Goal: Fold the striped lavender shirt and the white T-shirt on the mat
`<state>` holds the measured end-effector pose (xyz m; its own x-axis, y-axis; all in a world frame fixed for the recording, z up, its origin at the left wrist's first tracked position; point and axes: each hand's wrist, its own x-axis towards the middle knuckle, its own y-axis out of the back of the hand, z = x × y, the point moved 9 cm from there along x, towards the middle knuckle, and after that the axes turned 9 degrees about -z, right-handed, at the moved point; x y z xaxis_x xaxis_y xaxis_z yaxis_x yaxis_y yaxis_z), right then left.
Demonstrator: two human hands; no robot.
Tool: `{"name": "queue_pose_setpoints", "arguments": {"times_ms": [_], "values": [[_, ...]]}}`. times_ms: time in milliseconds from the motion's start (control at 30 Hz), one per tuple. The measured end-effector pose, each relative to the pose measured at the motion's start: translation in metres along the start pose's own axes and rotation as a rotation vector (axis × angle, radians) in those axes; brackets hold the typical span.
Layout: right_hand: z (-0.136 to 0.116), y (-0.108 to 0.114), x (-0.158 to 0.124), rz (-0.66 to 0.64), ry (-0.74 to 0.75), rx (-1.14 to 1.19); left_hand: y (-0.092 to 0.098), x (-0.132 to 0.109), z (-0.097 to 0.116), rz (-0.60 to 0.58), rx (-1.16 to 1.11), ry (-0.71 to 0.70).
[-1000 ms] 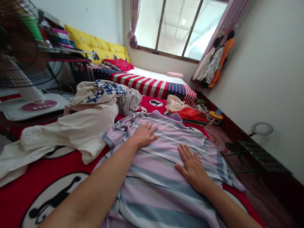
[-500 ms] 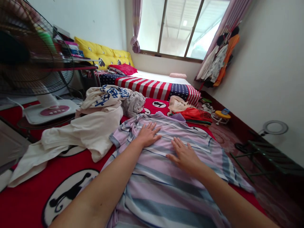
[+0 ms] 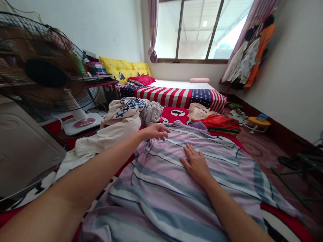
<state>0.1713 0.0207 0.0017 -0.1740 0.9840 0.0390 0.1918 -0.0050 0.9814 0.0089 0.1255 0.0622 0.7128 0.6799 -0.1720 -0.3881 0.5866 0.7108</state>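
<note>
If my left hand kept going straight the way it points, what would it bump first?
Your left hand would probably meet the pink-and-blue striped shirt first, near its top edge, just past your fingertips. It's hard to tell how high your hand is above the shirt.

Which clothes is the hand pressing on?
The pink-and-blue striped shirt, under the right hand; the cream clothes to its left have no stripes and no hand on them.

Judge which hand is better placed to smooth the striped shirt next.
Probably the right hand: it lies flat with fingers spread on the striped shirt. The left hand looks lifted and loosely curled by the shirt's far edge, so it seems less ready to press.
</note>
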Motion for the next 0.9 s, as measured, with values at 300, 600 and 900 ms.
{"name": "queue_pose_setpoints", "arguments": {"times_ms": [300,600,900], "values": [[-0.001,-0.001,0.002,0.008,0.000,0.012,0.052,-0.103,-0.049,0.294,0.490,0.413],[0.001,-0.001,0.000,0.004,0.003,0.029,0.014,-0.118,-0.044,0.252,0.525,0.468],[0.001,-0.001,0.001,-0.003,-0.003,0.051,0.092,-0.146,-0.046,0.691,-0.310,0.353]]}}
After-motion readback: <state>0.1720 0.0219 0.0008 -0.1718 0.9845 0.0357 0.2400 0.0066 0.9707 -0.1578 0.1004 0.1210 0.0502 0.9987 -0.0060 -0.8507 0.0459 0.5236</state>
